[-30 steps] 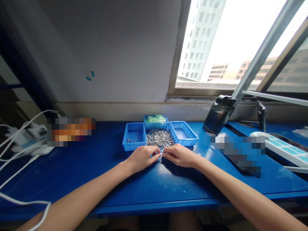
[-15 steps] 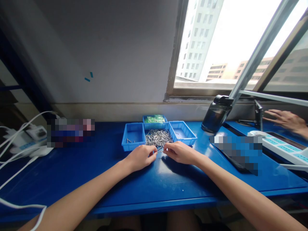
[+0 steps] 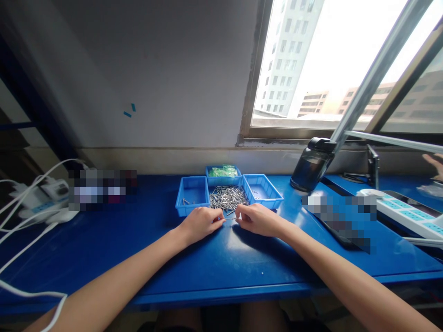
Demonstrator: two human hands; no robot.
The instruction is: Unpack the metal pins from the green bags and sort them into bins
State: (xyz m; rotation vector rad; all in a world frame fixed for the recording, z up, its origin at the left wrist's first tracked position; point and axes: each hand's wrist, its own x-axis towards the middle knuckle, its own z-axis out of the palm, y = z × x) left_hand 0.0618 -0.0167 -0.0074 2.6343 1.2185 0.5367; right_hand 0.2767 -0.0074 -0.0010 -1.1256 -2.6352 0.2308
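My left hand (image 3: 203,222) is closed in a pinch just in front of the pile of metal screws (image 3: 228,198); what its fingertips hold is too small to name. Facing it, my right hand (image 3: 255,218) pinches a thin metal piece (image 3: 233,218) that points toward the left fingertips. A left blue bin (image 3: 192,190) has a few small metal pieces inside. The right blue bin (image 3: 263,190) contains a few thin pieces. Behind the pile, a back blue bin (image 3: 223,180) holds green packets (image 3: 222,171).
A dark bottle (image 3: 311,165) stands right of the bins, near a metal pole. Farther right are a power strip (image 3: 410,213), a phone on a stand (image 3: 373,161) and another person's hand (image 3: 435,167). White cables and plugs (image 3: 57,192) lie at the left.
The other person's hand has moved right, mostly out of view. My left fingers have shifted slightly; both hands remain in nearly the same place.
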